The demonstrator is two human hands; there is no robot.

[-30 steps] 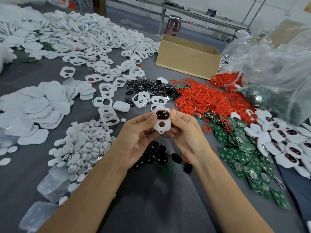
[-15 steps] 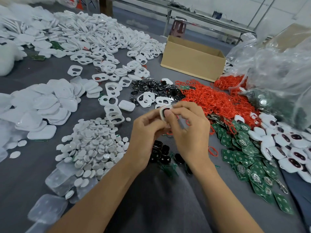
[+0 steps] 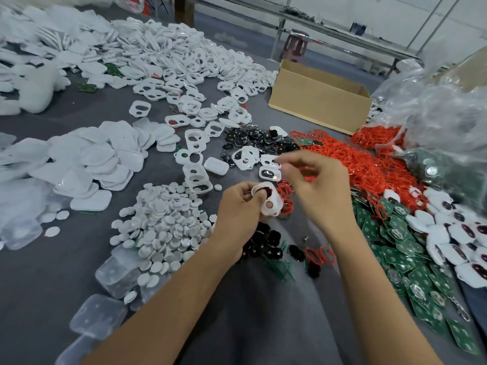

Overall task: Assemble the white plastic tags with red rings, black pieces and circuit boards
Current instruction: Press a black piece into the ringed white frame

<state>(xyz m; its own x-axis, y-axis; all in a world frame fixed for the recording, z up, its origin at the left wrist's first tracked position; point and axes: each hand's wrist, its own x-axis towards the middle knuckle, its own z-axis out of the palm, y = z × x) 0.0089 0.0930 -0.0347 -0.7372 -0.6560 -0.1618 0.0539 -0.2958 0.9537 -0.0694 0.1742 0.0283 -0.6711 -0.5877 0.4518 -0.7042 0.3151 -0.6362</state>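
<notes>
My left hand (image 3: 237, 206) pinches a white plastic tag (image 3: 272, 205) at mid table; a black piece sits in its upper opening and its lower round hole is bare. My right hand (image 3: 316, 188) is off the tag, raised just up and right of it, blurred, fingers curled. Red shows between its fingers, but whether it holds a ring is unclear. Loose red rings (image 3: 369, 164) are heaped to the right, green circuit boards (image 3: 395, 248) lie nearer on the right, and black pieces (image 3: 266, 241) lie under my left wrist.
Assembled tags (image 3: 461, 233) lie at the far right. A cardboard box (image 3: 316, 101) stands at the back, with a clear plastic bag (image 3: 448, 114) beside it. White discs (image 3: 163, 222), white covers (image 3: 92, 159), open white frames (image 3: 171, 56) and clear trays (image 3: 97, 317) fill the left.
Both hands gripped the tag together before. My right hand has now let go and lifted up and right, leaving the tag in my left hand, tilted over.
</notes>
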